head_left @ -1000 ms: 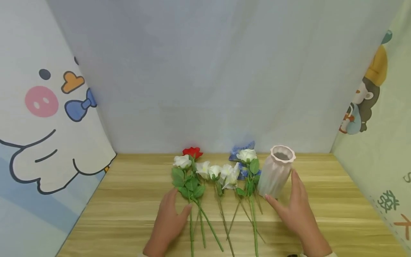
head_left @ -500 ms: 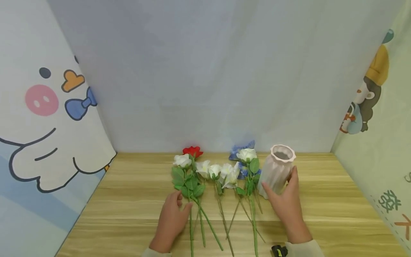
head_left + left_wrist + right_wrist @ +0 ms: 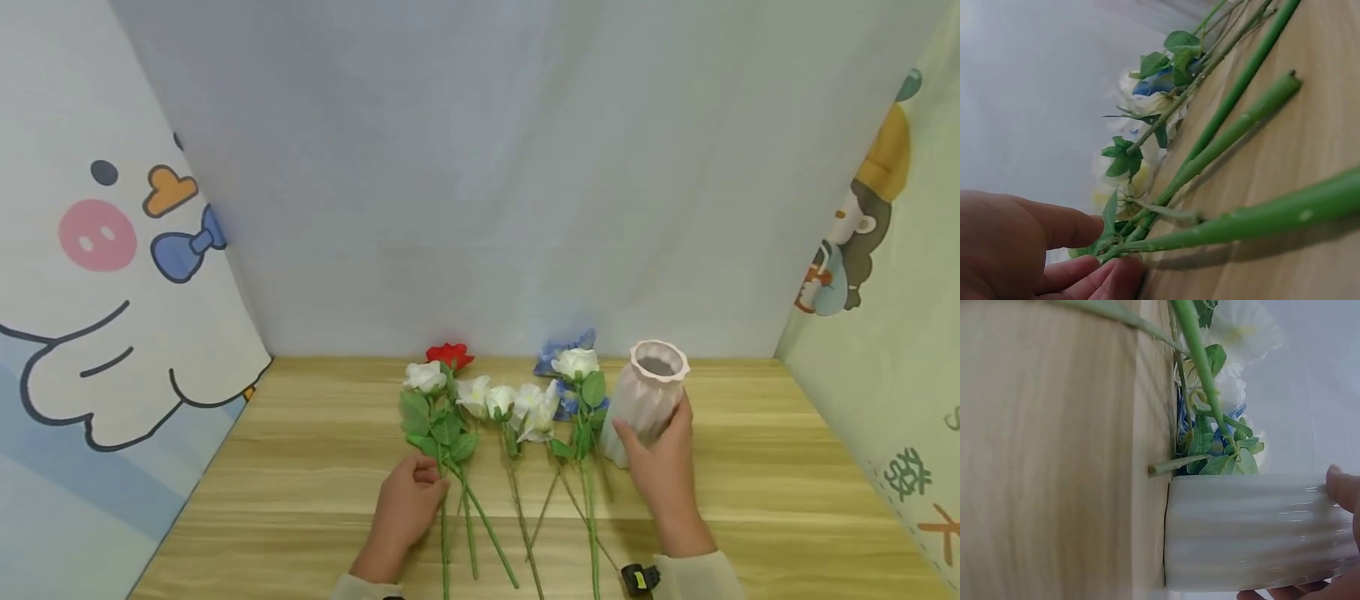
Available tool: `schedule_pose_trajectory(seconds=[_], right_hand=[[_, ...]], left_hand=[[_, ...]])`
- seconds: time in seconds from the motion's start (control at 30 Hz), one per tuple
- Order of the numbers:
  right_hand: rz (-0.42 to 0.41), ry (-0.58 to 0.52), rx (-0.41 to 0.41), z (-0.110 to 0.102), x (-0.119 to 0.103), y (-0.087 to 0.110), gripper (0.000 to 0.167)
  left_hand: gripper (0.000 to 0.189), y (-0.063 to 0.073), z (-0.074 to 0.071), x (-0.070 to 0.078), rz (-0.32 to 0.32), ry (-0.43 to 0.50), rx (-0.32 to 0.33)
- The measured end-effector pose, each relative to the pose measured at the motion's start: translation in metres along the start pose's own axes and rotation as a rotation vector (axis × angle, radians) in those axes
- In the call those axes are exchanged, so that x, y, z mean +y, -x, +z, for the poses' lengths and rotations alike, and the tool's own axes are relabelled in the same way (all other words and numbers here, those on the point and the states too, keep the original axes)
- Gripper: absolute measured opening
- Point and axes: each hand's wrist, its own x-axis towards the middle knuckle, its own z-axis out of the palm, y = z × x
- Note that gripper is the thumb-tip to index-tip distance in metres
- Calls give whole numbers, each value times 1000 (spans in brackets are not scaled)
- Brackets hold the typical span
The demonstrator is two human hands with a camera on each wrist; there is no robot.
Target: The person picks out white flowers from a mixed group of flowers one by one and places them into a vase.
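Note:
A ribbed pale pink vase (image 3: 643, 408) with a scalloped rim stands upright on the table; in the right wrist view its smooth wall (image 3: 1254, 531) fills the lower right. My right hand (image 3: 663, 475) grips it, thumb on the near side and fingers round the right. My left hand (image 3: 408, 504) has curled fingers at the stem of a white rose (image 3: 426, 377), just below its leaves. In the left wrist view, the fingertips (image 3: 1124, 275) lie under that green stem (image 3: 1235, 228), with another digit above. The exact contact there is partly hidden.
A red flower (image 3: 450, 356) lies behind the white rose. Several white flowers (image 3: 536, 412), blue flowers (image 3: 566, 346) and another white rose (image 3: 576, 363) lie between the hands, stems crossing toward me. A grey cloth (image 3: 480, 183) backs the wooden table (image 3: 300, 475).
My right hand has moved left and closed round the vase. My left hand's fingers have curled in toward the white rose's stem. The flowers have stayed almost in place.

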Motion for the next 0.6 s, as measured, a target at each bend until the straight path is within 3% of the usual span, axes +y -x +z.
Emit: schedule_pose_trajectory(seconds=[0.3,0.6], right_hand=[[-8,4,-6,1,0,2,102],[-17,23,-9,-1,1,2,102]], left_hand=[[53,3,6,-7,-40,186,-70],[51,4,8,-9,-76,277,-86]])
